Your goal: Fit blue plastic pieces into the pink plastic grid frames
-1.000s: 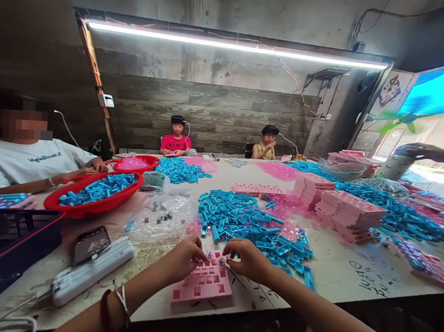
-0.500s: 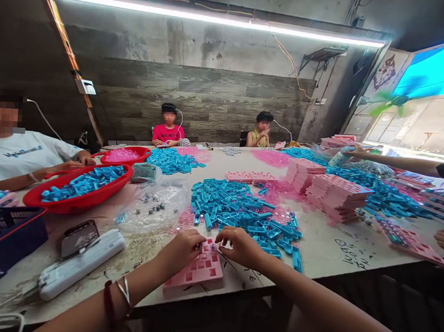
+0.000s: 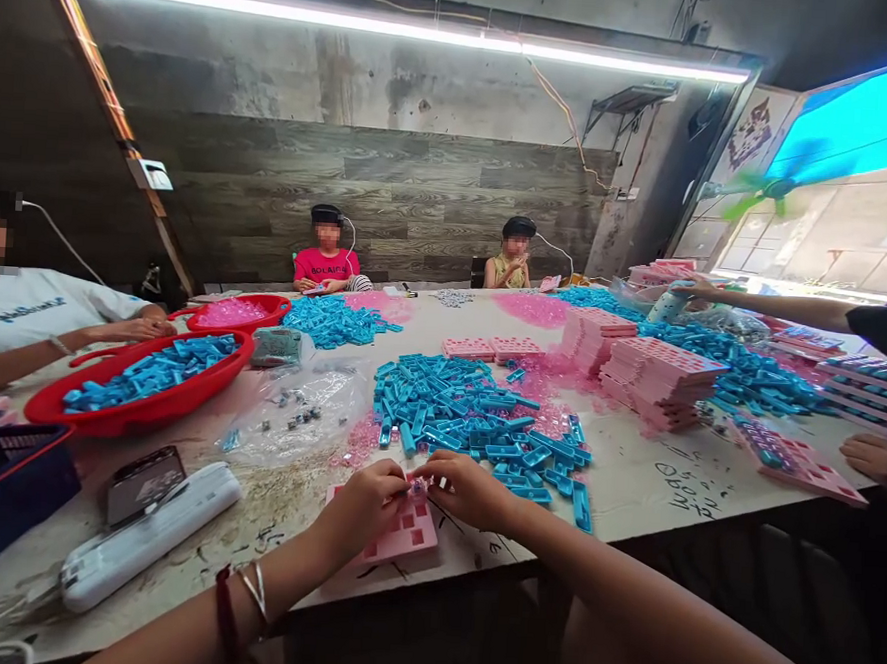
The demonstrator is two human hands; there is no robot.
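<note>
A pink tray with square holes (image 3: 414, 538) lies at the table's near edge, partly covered by my hands. Over its left and upper part is my left hand (image 3: 374, 498), its thumb and fingers pinched together. My right hand (image 3: 466, 489) comes in from the right, fingertips curled close to those of the left. Between the fingertips sits something small and shiny, too small to make out. Just beyond my hands spreads a heap of blue plastic pieces (image 3: 454, 403), shaped like small oblong shells, with clear pink bits (image 3: 354, 442) scattered around it.
To the left are a red basket (image 3: 44, 408) of blue pieces, a white power strip (image 3: 153, 535), a phone (image 3: 145, 484) and a dark blue crate (image 3: 12, 506). Stacked pink trays (image 3: 655, 380) stand at the right. Several co-workers sit or reach around the table.
My hands have drawn closer together over the pink tray, the right hand's fingers closing in toward the left. The whole view has shifted slightly.
</note>
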